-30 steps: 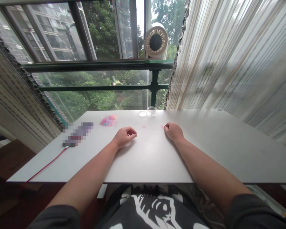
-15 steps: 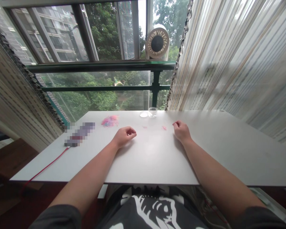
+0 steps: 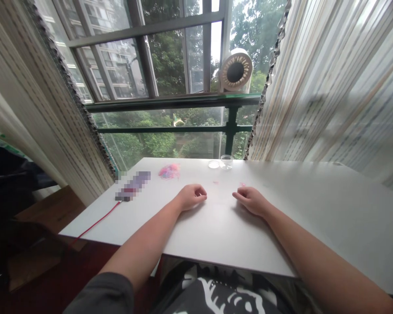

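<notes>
Right hand (image 3: 250, 201) has moved inward, below the centre-right pink scrap (image 3: 242, 184); left hand (image 3: 191, 197) curls too, I cannot tell whether either grips; colourful pile (image 3: 169, 171), centre-left, perhaps kept apart

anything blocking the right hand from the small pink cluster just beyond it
Nothing visible stands between the right hand and the small pink cluster, which lies on the white table just beyond that hand. The clear round container sits farther back, outside that gap.
</notes>
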`<state>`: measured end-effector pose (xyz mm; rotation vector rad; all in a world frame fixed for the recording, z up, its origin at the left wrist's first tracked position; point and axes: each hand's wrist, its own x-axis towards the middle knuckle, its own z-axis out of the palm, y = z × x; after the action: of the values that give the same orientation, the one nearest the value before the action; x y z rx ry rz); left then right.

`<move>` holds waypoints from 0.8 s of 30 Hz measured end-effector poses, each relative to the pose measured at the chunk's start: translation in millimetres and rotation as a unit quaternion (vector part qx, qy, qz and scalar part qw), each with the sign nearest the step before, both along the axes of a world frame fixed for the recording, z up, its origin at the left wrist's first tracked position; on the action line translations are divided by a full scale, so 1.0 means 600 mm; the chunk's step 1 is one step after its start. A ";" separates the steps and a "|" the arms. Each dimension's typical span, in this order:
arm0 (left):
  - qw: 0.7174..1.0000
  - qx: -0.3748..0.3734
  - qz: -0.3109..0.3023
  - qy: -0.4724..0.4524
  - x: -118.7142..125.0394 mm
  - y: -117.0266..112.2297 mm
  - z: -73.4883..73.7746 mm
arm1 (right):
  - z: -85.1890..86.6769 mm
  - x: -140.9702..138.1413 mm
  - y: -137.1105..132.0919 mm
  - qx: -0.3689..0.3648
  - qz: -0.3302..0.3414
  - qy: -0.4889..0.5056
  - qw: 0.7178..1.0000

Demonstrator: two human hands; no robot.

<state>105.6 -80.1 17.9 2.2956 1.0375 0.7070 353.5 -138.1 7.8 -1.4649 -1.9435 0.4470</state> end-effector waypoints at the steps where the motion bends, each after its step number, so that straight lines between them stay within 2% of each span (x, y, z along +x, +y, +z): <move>1: 1.000 0.002 -0.003 0.006 -0.001 0.000 0.000 | 0.000 0.001 0.001 0.004 -0.001 0.003 1.000; 4: 1.000 0.009 0.003 0.022 -0.011 0.007 0.001 | 0.000 0.003 0.001 0.007 -0.014 0.018 1.000; 6: 0.998 0.016 0.042 0.038 -0.024 0.019 0.003 | 0.001 0.003 0.000 -0.001 -0.025 0.026 0.999; 8: 0.990 0.030 0.124 0.066 -0.041 0.035 0.005 | 0.003 0.002 -0.001 -0.013 -0.033 0.032 0.999; 11: 0.949 0.042 0.280 0.137 -0.067 0.058 0.003 | 0.004 0.001 -0.001 -0.025 -0.036 0.039 0.998; 13: 0.929 0.024 0.322 0.184 -0.076 0.067 -0.001 | 0.004 0.001 -0.001 -0.026 -0.033 0.040 0.998; 17: 0.925 0.015 0.296 0.236 -0.074 0.071 -0.010 | 0.002 0.003 0.001 -0.028 -0.028 0.037 0.999; 24: 0.925 0.028 0.283 0.252 -0.063 0.066 -0.014 | 0.001 0.004 0.002 -0.030 -0.027 0.029 0.999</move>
<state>67.8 -40.3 9.6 2.2849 1.9898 0.3424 356.1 -136.7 8.3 -1.5226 -1.8552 0.5218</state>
